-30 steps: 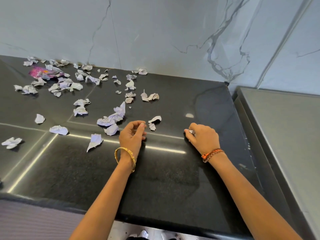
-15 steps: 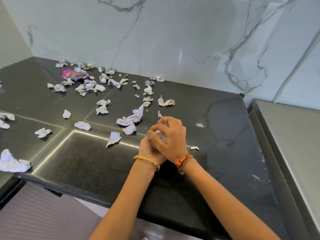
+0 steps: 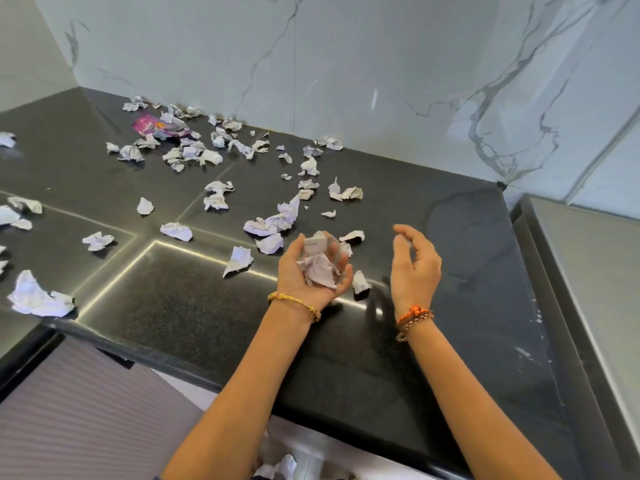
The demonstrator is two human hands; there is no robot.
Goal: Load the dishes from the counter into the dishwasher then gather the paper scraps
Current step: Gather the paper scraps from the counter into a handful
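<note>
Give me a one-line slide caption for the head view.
Left hand cups gathered scraps above the black counter; right hand open beside it, many scraps still scattered.

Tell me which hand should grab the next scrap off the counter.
Right. The right hand is open and empty, hovering beside the scrap lying just right of the left palm. The left hand is cupped palm-up around a wad of collected scraps, so it works better as the holder.

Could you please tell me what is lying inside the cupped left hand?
The left hand cradles a small pile of crumpled paper scraps, palm up. How many pieces are there cannot be told, since they overlap and cover the palm.
</note>
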